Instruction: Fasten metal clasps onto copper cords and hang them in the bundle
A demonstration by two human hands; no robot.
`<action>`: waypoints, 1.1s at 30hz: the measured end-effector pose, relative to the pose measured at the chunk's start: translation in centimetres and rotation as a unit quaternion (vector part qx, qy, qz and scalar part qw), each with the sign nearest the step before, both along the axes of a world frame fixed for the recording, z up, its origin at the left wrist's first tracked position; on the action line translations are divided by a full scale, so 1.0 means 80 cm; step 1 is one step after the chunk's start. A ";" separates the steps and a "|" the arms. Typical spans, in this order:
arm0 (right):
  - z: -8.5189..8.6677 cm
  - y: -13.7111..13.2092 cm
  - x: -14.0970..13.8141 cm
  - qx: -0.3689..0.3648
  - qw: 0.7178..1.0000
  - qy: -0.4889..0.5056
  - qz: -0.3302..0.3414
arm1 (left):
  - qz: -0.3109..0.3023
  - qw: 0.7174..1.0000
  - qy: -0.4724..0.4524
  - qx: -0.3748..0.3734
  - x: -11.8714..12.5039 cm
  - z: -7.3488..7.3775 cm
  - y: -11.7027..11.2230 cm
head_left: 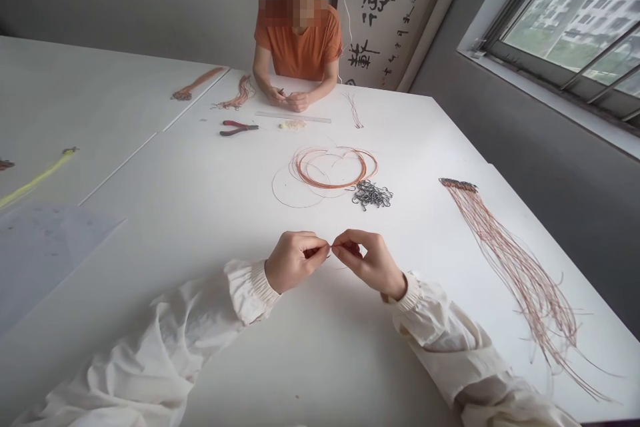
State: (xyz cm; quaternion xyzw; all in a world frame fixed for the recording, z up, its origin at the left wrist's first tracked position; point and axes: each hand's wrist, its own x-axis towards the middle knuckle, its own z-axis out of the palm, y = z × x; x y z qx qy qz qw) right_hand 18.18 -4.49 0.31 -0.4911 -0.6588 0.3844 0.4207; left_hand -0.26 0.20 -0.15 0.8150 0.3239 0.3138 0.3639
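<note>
My left hand point(295, 261) and my right hand point(363, 259) meet above the white table point(240, 340), their fingertips pinched together. Between them is a small thin object point(330, 250), probably a hook or a thin line, mostly hidden by my fingers. Farther ahead lie loose coils of copper-coloured line point(333, 168). A pile of small dark metal hooks point(371, 195) sits next to them. To my right, a long bundle of reddish lines point(520, 273) fans out from a dark gathered end.
Across the table, a person in an orange T-shirt point(299, 43) works with both hands. Pliers with red handles point(239, 127), a ruler point(293, 117) and more line bundles point(235, 93) lie near them. A window point(565, 20) is at the right.
</note>
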 end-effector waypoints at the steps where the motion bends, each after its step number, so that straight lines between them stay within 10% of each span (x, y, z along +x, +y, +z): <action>1: 0.002 0.002 0.004 -0.016 1.000 0.008 0.006 | -0.013 1.000 -0.002 0.000 0.001 -0.001 -0.002; 14: -0.017 0.025 0.026 -0.209 0.945 0.224 0.115 | -0.069 0.996 -0.057 0.015 0.004 0.003 -0.015; 33: -0.023 0.024 0.022 -0.251 0.910 0.306 0.120 | -0.029 0.996 -0.077 -0.028 -0.001 0.018 -0.011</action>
